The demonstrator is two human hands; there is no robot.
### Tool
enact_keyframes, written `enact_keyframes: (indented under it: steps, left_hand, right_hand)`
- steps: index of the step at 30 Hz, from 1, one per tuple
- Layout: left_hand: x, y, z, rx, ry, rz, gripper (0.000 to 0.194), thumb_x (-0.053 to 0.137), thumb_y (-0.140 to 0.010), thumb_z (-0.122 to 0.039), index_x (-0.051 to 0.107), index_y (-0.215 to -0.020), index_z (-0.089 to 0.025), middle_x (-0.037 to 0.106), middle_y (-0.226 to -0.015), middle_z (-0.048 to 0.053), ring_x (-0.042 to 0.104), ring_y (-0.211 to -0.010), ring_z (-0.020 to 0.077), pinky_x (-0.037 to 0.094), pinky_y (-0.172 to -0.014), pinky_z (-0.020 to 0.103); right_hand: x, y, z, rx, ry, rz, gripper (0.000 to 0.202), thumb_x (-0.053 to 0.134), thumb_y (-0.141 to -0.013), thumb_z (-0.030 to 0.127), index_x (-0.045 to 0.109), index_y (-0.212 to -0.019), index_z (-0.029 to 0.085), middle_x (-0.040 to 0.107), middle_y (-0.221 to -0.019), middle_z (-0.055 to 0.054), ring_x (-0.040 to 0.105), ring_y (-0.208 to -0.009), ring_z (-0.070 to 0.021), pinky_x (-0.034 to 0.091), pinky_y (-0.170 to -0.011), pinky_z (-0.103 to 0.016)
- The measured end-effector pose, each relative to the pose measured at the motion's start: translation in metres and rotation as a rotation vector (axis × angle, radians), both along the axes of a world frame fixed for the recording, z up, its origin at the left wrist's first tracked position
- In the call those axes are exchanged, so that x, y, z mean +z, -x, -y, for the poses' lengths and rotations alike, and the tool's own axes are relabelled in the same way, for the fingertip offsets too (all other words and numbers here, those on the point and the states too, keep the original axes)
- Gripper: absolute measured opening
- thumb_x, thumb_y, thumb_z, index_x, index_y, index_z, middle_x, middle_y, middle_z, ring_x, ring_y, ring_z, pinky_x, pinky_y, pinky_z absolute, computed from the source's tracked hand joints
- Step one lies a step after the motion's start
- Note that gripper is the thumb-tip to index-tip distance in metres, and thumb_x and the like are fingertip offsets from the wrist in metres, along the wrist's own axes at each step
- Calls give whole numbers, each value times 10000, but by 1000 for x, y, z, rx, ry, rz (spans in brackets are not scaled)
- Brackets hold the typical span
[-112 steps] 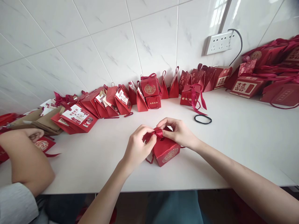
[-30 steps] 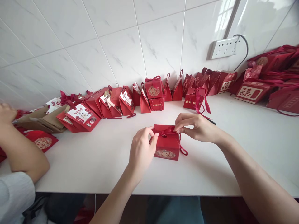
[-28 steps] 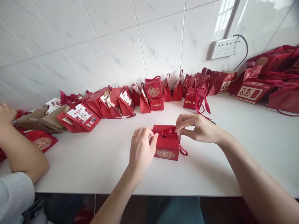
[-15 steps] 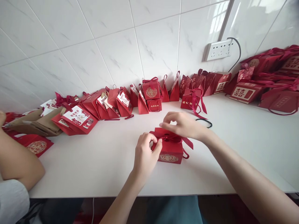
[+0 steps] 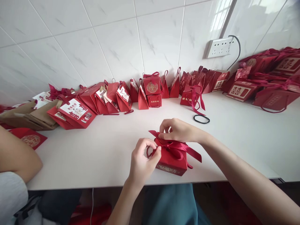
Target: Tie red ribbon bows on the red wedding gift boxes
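A small red gift box (image 5: pixel 171 161) with a gold emblem on its front stands on the white table near the front edge. Across its top lies a dark red satin ribbon (image 5: pixel 187 149) tied in a bow, one end hanging to the right. My left hand (image 5: pixel 146 156) pinches the ribbon at the box's left side, thumb and forefinger together. Behind the knot, my right hand (image 5: pixel 174 129) is closed on the ribbon near its back left tail. Red cord handles show at the box's sides. The fingertips partly hide the knot.
Red gift boxes (image 5: pixel 152 86) line the tiled wall, with a larger pile (image 5: pixel 272 97) at the right. A black hair tie (image 5: pixel 201 119) lies behind my right forearm. Folded brown boxes (image 5: pixel 39 117) and a person's arm (image 5: pixel 20 156) are at the left. A power strip (image 5: pixel 220 47) hangs on the wall.
The box has come nearer the front edge and turned slightly. My right hand has lowered onto the ribbon's back left part; my left hand stays at the left side.
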State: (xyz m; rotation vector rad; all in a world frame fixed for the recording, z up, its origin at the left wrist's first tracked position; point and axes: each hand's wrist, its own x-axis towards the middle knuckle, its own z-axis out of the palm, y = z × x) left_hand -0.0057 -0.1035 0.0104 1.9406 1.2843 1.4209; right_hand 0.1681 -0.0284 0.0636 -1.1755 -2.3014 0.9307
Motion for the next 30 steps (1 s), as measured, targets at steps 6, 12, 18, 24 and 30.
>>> enact_keyframes:
  steps: [6,12,18,24,30]
  left_hand:
    - [7,-3,28,45,-210,-172,119,502,-843,-87,535,-889,-192,567,-773,10,531,-748,129,459,-644,227]
    - [13,-10,44,86,-257,-298,170,493,-847,-49,565,-912,-188,595,-762,13,491,-742,147,439,-707,273]
    - [11,-10,47,44,-126,-194,178,451,-862,-68,565,-913,-194,576,-752,5,495,-731,136,439,-649,242]
    - [8,-11,42,-10,-94,-187,204,433,-855,-54,574,-904,-191,585,-764,4,484,-740,133,434,-645,241]
    - [7,-7,41,-77,-68,-208,241,431,-854,-61,587,-964,-208,555,-742,2,477,-727,137,436,-636,247]
  right_hand:
    - [-18,2,23,-145,217,-253,217,572,-808,368,589,-738,164,636,-696,-8,549,-596,-114,424,-542,-225]
    - [-19,-13,54,-347,86,-334,376,500,-862,528,607,-864,168,634,-794,-36,553,-682,-135,438,-612,-247]
    - [-36,-50,92,-420,210,-210,516,417,-846,663,558,-754,175,591,-719,-38,508,-639,-149,423,-598,-284]
    - [-48,-60,97,-370,365,-346,475,527,-809,622,522,-651,174,527,-651,-15,471,-638,-137,395,-618,-274]
    - [-35,-50,65,-426,273,-525,407,673,-733,555,566,-699,164,506,-582,14,452,-573,-108,358,-580,-258]
